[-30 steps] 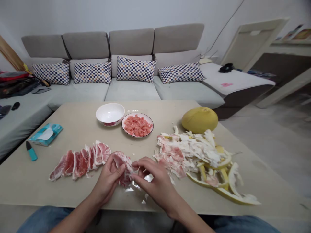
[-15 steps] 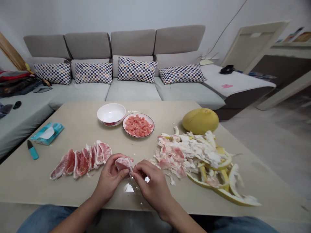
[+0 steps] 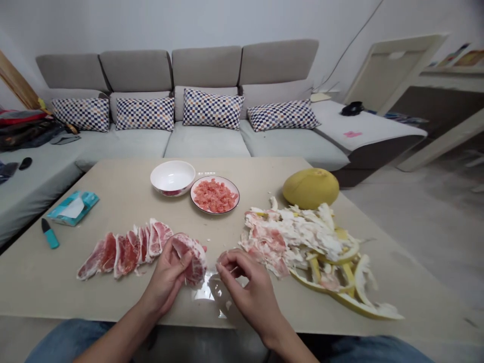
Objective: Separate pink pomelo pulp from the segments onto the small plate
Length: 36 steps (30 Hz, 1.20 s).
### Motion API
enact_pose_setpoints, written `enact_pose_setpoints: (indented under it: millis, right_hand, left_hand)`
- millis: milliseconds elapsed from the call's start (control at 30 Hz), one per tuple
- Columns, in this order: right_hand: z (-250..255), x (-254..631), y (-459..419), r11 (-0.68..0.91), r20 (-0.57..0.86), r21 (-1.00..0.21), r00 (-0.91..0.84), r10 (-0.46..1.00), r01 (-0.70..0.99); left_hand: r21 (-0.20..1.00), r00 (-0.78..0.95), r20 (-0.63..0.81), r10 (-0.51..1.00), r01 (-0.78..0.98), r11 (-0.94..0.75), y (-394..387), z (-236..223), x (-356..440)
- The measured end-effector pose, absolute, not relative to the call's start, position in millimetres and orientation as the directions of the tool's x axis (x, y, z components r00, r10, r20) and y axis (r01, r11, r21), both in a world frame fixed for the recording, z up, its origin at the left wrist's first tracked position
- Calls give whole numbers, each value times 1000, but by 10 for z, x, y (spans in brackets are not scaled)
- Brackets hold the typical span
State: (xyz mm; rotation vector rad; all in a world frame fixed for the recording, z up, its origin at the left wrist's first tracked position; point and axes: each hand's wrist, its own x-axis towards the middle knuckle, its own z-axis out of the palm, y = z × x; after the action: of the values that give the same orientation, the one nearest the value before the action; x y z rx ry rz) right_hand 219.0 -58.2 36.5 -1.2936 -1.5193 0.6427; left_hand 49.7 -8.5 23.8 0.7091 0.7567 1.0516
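Observation:
My left hand (image 3: 166, 280) grips a pink pomelo segment (image 3: 191, 254) just above the beige table (image 3: 124, 194), near its front edge. Just right of the segment, my right hand (image 3: 247, 287) is curled with thumb and fingers pinched together; whatever sits between them is too small to make out. A row of peeled pink segments (image 3: 126, 248) lies left of my left hand. A heap of white pith and yellow peel (image 3: 306, 242) lies to the right of my right hand.
A white bowl (image 3: 172, 177) and a plate of pink fruit pieces (image 3: 214, 194) stand mid-table. A whole yellow-green pomelo (image 3: 310, 188) sits at right. A teal tissue pack (image 3: 72, 207) and a teal-handled knife (image 3: 49, 233) lie at left. A grey sofa (image 3: 204, 138) runs behind.
My right hand has pulled away to the right from the segment, opening a gap. My left hand has turned the segment so more of its pink side shows.

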Motion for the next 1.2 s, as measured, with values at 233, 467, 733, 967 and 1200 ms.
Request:
enact_pose_setpoints:
  millis: [233, 467, 733, 967, 1200]
  right_hand:
    - [318, 2065, -552, 223, 290, -878, 100, 952, 423]
    - [333, 2063, -528, 294, 364, -829, 60, 929, 475]
    - [369, 2119, -486, 221, 266, -899, 72, 961, 378]
    - [400, 2177, -525, 257, 349, -879, 177, 920, 402]
    - [420, 2104, -579, 211, 258, -907, 85, 962, 364]
  left_hand:
    - [942, 168, -42, 985, -321, 95, -125, 149, 481]
    - [974, 192, 122, 974, -214, -80, -146, 176, 462]
    - [956, 224, 150, 963, -280, -84, -232, 199, 459]
    - [908, 181, -106, 978, -382, 169, -167, 193, 476]
    - [951, 226, 15, 974, -305, 56, -173, 194, 449]
